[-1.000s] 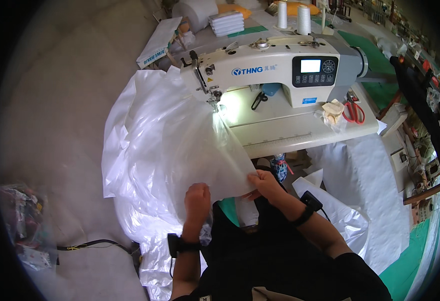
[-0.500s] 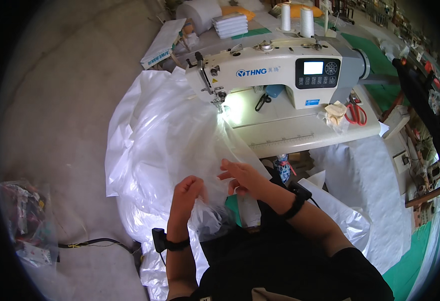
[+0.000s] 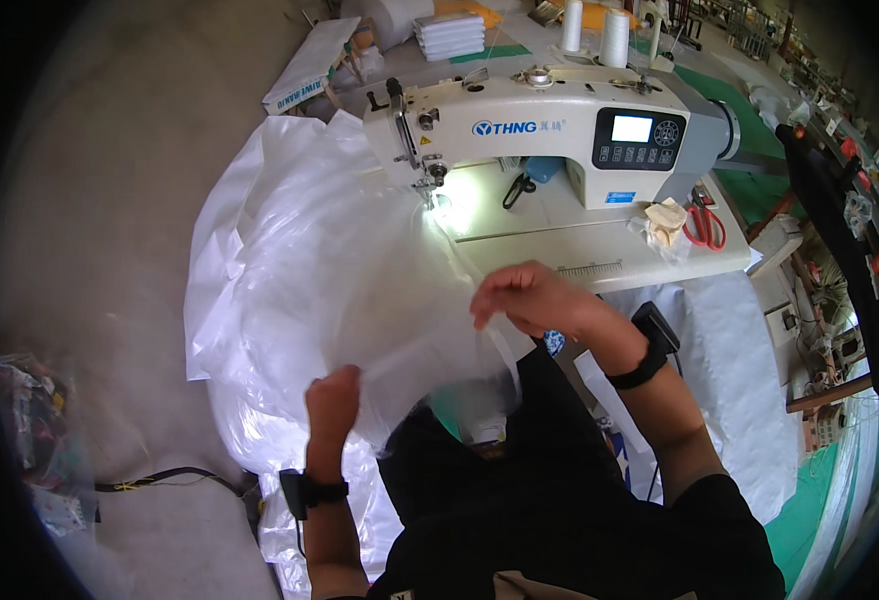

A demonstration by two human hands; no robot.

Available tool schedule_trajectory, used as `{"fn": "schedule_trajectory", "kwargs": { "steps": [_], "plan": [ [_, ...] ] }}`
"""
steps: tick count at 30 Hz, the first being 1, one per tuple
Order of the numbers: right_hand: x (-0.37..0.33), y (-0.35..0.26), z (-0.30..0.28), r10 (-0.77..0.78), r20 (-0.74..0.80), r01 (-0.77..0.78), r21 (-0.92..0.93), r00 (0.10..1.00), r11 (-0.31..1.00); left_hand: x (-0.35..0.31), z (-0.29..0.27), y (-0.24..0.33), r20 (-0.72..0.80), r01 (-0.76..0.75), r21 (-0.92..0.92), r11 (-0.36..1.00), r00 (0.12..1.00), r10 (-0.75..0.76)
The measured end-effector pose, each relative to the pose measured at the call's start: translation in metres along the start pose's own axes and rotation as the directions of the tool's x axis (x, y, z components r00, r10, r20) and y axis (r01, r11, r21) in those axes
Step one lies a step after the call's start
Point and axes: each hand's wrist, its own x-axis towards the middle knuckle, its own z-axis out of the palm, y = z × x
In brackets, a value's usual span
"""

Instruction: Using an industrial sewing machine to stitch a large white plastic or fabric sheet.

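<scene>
A large sheet of white translucent plastic (image 3: 289,260) spreads over the left of the sewing table and hangs toward my lap. Its upper right edge runs under the needle of a white sewing machine (image 3: 519,125), where a lamp glows. My left hand (image 3: 334,400) is closed on the near part of the sheet. Farther right and higher, my right hand (image 3: 529,298) has its fingers bent down at the sheet's right edge, seemingly pinching it. The stretch of plastic between both hands is drawn out and blurred.
Red-handled scissors (image 3: 703,226) and a crumpled cream cloth (image 3: 665,220) lie on the table's right side. Dark thread snips (image 3: 519,190) rest beneath the machine arm. Thread cones (image 3: 614,40) stand behind. A bag of scraps (image 3: 44,430) sits on the floor at left.
My hands have moved apart: the left went down and left, the right went up and right. The plastic between them has been pulled wider. The whole view has shifted slightly.
</scene>
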Motion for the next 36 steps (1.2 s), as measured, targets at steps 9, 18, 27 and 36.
{"fn": "schedule_trajectory", "kwargs": {
  "steps": [9,18,27,36],
  "plan": [
    [0.006,0.003,0.025,-0.031,0.0,0.031,0.07,1.0,0.997,0.019,-0.078,0.007,-0.217,0.002,-0.109,0.994,0.976,-0.026],
    [-0.001,-0.004,-0.002,-0.79,-0.033,0.605,-0.624,0.613,0.495,-0.01,-0.103,-0.025,-0.506,0.164,0.363,0.917,0.861,0.047],
    [-0.025,0.12,0.019,-0.686,-0.36,0.264,-0.732,0.632,0.627,-0.128,0.047,-0.041,0.051,0.115,0.156,0.981,0.991,-0.124],
    [-0.017,0.155,0.037,0.01,-0.367,0.228,0.6,0.93,0.767,-0.004,-0.013,0.109,-0.236,-0.304,-0.248,0.92,0.94,0.247]
  ]
}}
